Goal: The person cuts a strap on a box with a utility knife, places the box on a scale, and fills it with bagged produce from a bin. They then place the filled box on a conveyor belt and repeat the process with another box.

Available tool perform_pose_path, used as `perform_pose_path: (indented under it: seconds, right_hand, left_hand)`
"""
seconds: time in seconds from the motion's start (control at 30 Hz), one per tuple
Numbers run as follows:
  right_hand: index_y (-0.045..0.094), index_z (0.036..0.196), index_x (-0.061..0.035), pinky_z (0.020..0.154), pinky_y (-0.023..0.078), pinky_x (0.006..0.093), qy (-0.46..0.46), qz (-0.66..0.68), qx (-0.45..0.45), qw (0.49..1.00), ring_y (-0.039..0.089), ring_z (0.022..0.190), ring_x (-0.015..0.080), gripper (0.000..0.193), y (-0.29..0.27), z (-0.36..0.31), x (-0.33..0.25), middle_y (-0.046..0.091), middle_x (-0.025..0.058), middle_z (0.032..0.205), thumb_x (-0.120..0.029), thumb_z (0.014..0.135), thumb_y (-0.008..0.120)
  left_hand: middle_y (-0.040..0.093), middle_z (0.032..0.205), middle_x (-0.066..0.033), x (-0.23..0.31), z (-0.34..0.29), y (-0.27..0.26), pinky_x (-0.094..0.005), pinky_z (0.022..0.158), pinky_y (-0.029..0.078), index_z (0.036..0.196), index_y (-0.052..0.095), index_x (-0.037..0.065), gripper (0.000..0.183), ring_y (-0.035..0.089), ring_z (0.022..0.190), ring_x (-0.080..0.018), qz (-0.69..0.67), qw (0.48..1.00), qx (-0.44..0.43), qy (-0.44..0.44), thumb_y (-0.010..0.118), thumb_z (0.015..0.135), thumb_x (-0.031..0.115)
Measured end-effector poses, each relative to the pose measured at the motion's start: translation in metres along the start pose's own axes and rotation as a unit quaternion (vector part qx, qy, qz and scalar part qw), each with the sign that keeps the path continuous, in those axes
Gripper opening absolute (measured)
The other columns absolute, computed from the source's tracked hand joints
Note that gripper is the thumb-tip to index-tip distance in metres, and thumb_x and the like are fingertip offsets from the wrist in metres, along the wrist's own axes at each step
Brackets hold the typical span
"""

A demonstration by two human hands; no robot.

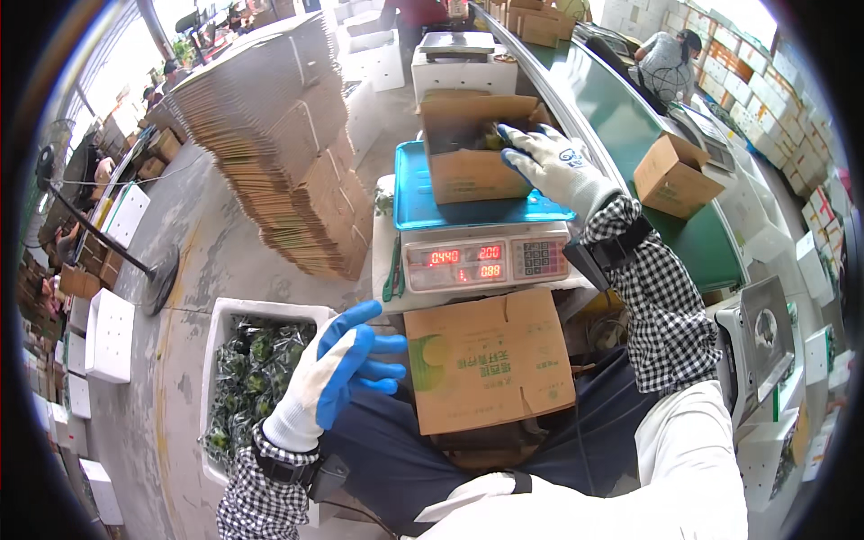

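Both my hands wear white gloves with blue palms and fingers. My right hand (558, 162) reaches over the right side of an open cardboard box (481, 175). Its fingers are apart, with the fingertips over the box opening beside a small greenish item (493, 137). Dark contents show only partly inside. The box stands on the blue tray (416, 193) of a digital scale (481, 261) with a lit red display. My left hand (346, 364) is held in the air with its fingers spread and nothing in it. Below it to the left, a white foam box (214, 369) holds several clear-wrapped green items (256, 360).
A flat-topped cardboard box (490, 369) stands between my knees, below the scale. Tall stacked flattened cartons (279, 135) rise at the far left. A green conveyor (585, 90) runs along the right, carrying another open carton (677, 175). A fan stand (157, 274) is at left.
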State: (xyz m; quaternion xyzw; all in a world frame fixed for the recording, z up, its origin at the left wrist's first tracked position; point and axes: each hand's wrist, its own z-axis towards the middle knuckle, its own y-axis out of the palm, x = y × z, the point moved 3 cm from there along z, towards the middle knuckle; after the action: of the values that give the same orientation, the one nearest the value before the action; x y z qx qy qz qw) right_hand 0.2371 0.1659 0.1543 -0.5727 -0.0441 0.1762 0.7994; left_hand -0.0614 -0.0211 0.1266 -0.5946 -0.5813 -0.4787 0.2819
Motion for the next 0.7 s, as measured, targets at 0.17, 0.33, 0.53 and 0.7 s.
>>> perform_pose_path:
  seconds: [0.17,0.33,0.53,0.7]
  right_hand:
    - [0.057,0.112,-0.0034,0.082,0.046,0.0380,-0.113,0.098,0.192,0.970,0.060,0.091,0.0331,0.035,-0.025,0.000,0.010,0.063,0.0175,0.099,-0.028,0.088,0.052]
    - [0.055,0.117,-0.0033,0.082,0.048,0.0363,-0.102,0.113,0.200,0.968,0.061,0.091,0.0332,0.039,-0.036,0.005,0.025,0.062,0.0202,0.101,-0.029,0.087,0.055]
    - [0.054,0.119,-0.0048,0.081,0.048,0.0332,-0.039,0.132,0.167,0.976,0.063,0.088,0.0295,0.039,-0.042,0.002,0.032,0.063,0.0190,0.099,-0.026,0.087,0.055]
    - [0.060,0.104,-0.0004,0.075,0.047,0.0321,-0.073,0.141,0.220,0.963,0.062,0.081,0.0255,0.032,-0.039,0.004,0.031,0.063,0.0164,0.091,-0.026,0.085,0.058]
  left_hand:
    - [0.062,0.102,-0.0133,0.003,0.004,-0.012,-0.0277,0.064,0.053,0.128,0.039,0.006,0.046,0.064,0.079,-0.0192,0.000,0.999,0.046,-0.001,0.046,0.093,0.035]
    - [0.063,0.100,-0.0115,0.008,0.010,-0.009,-0.0263,0.062,0.054,0.127,0.040,0.006,0.046,0.065,0.077,-0.0176,-0.004,0.999,0.048,0.003,0.046,0.093,0.036]
    - [0.063,0.100,-0.0117,0.012,0.015,-0.005,-0.0256,0.063,0.053,0.128,0.040,0.005,0.047,0.065,0.078,-0.0172,0.019,0.999,0.045,0.012,0.046,0.093,0.037]
    - [0.063,0.100,-0.0118,0.019,0.021,-0.006,-0.0254,0.064,0.053,0.128,0.041,0.005,0.048,0.065,0.078,-0.0174,0.021,0.999,0.042,0.025,0.045,0.093,0.037]
